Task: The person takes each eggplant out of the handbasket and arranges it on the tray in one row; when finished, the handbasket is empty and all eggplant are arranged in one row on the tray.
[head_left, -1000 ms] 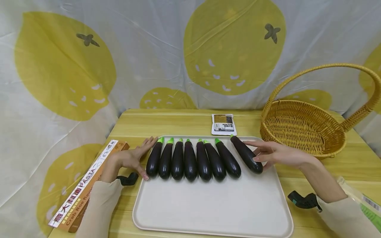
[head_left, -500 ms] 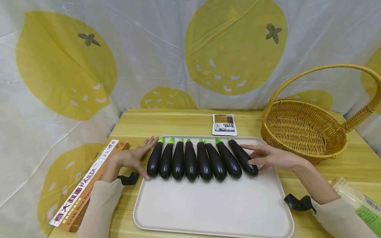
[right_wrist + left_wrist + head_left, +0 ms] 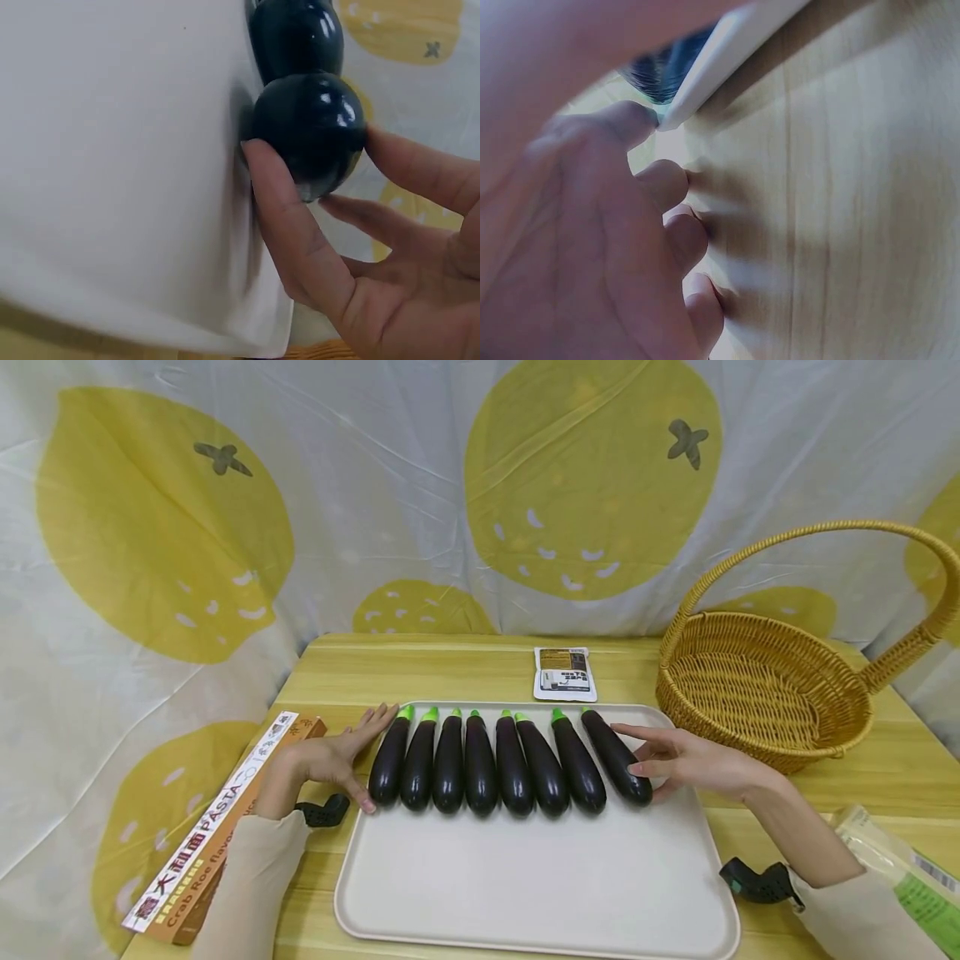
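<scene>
Several dark purple eggplants [image 3: 480, 767] with green stem ends lie side by side on a pale tray [image 3: 525, 885], stems toward the back. My right hand [image 3: 697, 760] holds the rightmost eggplant [image 3: 617, 756] near its round end; the right wrist view shows thumb and fingers on opposite sides of that eggplant [image 3: 307, 127]. At the row's other end, my left hand [image 3: 330, 760] is spread along the tray's left edge, beside the leftmost eggplant [image 3: 390, 762]. In the left wrist view its fingers [image 3: 667, 184] rest on the wood by the tray rim; contact with the eggplant cannot be made out.
Behind the tray lies a small white packet [image 3: 566, 674]. A wicker basket [image 3: 757, 685] with a tall handle stands at the back right. A pasta box [image 3: 217, 835] is left of the tray, and a green-and-clear package [image 3: 892, 868] lies partly under the right sleeve.
My right hand has brought the rightmost eggplant leftward, close to its neighbour. That neighbour's stem end has shifted right, so it lies straighter. The left hand has stayed put.
</scene>
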Demonstrator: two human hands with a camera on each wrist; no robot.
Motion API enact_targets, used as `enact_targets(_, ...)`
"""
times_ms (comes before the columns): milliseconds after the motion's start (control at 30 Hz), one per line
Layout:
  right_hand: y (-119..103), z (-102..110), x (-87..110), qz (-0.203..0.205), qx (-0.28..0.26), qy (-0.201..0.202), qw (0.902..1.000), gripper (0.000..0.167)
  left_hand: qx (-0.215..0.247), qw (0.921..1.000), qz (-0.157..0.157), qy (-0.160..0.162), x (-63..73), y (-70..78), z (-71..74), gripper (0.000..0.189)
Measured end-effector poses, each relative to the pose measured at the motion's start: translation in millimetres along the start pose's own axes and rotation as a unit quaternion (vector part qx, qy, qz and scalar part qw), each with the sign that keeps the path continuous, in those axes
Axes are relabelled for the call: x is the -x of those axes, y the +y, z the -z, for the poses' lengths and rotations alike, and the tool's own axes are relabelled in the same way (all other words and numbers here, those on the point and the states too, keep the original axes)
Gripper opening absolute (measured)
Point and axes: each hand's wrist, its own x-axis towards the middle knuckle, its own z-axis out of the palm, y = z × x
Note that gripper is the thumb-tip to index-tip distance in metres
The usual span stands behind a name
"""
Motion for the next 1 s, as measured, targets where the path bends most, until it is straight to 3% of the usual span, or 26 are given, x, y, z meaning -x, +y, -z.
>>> enact_targets(500, -2.2, -7.7, -4.8, 0.000, 0.024, 0.011, 0.9997, 0.077, -0.005, 0.9999, -0.012, 0.001, -0.6, 1.7, 0.2, 0.148)
enact_targets(1000, -4.7, -8.1, -5.5, 0.001, 0.049, 0.011, 0.9987, 0.073, 0.009, 0.9999, 0.012, -0.006, 0.2, 5.7, 1.7, 0.149)
